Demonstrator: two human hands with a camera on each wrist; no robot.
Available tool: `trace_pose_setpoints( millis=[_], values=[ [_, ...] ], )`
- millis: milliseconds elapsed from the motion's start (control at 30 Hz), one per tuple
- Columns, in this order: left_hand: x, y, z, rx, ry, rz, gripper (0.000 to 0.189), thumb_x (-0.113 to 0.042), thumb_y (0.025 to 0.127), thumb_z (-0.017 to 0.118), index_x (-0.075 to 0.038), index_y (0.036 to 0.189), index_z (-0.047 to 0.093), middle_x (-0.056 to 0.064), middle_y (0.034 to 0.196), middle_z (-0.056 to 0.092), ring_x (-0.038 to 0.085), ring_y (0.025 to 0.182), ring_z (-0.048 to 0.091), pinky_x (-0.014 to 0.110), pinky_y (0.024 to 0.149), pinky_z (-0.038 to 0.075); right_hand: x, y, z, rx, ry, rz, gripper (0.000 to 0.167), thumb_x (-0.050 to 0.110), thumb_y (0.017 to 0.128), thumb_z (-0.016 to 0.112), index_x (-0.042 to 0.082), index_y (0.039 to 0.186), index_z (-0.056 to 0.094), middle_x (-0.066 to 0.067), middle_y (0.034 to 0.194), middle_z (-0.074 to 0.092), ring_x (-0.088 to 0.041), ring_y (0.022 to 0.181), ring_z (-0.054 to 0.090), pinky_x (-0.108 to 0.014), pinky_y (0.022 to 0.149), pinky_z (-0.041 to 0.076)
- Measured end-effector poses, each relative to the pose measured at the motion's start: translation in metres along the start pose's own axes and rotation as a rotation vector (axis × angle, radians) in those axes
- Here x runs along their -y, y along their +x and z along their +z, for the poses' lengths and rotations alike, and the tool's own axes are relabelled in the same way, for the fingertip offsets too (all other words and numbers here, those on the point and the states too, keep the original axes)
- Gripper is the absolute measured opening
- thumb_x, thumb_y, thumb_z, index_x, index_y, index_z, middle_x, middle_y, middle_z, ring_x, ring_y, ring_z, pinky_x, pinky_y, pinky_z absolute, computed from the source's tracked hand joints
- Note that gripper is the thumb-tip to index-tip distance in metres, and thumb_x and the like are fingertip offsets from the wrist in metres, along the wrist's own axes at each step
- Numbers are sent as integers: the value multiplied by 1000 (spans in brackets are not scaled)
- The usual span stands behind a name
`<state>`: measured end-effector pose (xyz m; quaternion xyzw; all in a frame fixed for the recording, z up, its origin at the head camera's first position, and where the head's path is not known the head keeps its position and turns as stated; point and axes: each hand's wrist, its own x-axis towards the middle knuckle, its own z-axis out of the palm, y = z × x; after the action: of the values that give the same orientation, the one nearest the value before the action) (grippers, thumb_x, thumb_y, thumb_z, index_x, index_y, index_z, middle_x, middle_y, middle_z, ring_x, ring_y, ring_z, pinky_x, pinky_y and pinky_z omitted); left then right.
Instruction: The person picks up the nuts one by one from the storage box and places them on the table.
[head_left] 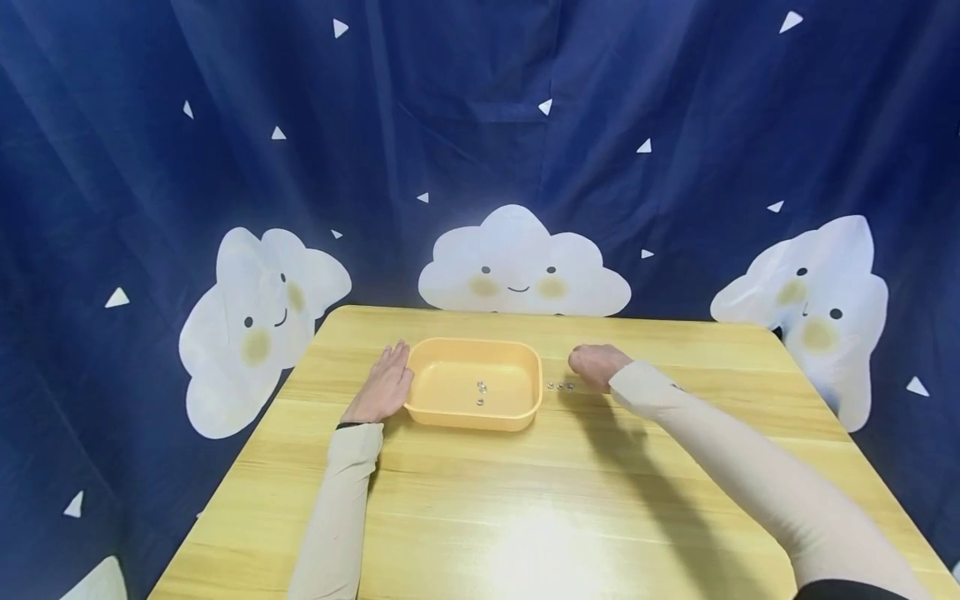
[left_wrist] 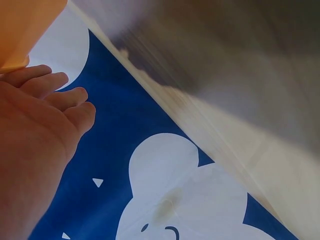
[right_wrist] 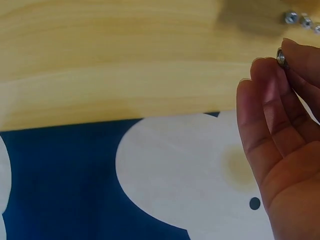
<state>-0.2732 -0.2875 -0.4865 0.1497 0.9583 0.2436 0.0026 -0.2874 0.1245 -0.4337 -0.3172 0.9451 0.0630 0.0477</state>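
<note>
My right hand (head_left: pixel 597 367) is raised over the table, right of a yellow plastic basin (head_left: pixel 471 423). Between its thumb and fingertips it pinches a small metal nut (right_wrist: pixel 281 57), clear in the right wrist view. Beneath and to the left, a short row of metal nuts (head_left: pixel 560 387) lies on the wood. A few more small nuts (head_left: pixel 480 402) sit scattered on the basin floor. Flat against the basin's left wall, my left hand (head_left: pixel 382 387) touches the rim with straight fingers. The left wrist view shows that palm (left_wrist: pixel 35 130) beside the basin's side (left_wrist: pixel 25 30).
The light wooden table (head_left: pixel 450 517) spreads out in front and on both sides, its far edge close behind the basin. A dark blue curtain (head_left: pixel 480 150) with white clouds and triangles hangs behind and around it.
</note>
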Motion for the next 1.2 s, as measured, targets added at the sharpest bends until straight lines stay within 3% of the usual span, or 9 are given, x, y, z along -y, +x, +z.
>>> trace_pose_setpoints(
  millis=[400,667,967,1200],
  values=[
    [1,-1,1,-6,-9,-10,59,-19,109,25,12,160,20,27,171,15,49,160,10,60,132,10,-2,-8,18,-34,51,13,24,-12,82,58,9,74,68,-4,80,71,-15,68,62,-42,65,64],
    [1,0,1,-11,-8,-9,60,-20,109,25,11,160,21,27,171,16,49,160,11,60,132,11,-6,-9,24,-3,117,20,41,-16,79,52,19,60,45,3,75,59,-11,67,44,-30,59,52],
    [2,1,2,-13,-6,-6,60,-20,109,24,11,160,21,27,171,17,49,159,12,62,131,13,-5,-8,31,-12,163,27,29,-13,84,60,12,68,63,4,74,61,-10,67,48,-29,59,52],
    [3,1,3,-22,-3,0,60,-21,109,25,12,159,23,27,170,18,48,159,14,61,131,14,-7,-10,34,-51,181,38,24,-11,84,62,12,75,64,2,79,61,-11,71,50,-25,59,47]
  ],
)
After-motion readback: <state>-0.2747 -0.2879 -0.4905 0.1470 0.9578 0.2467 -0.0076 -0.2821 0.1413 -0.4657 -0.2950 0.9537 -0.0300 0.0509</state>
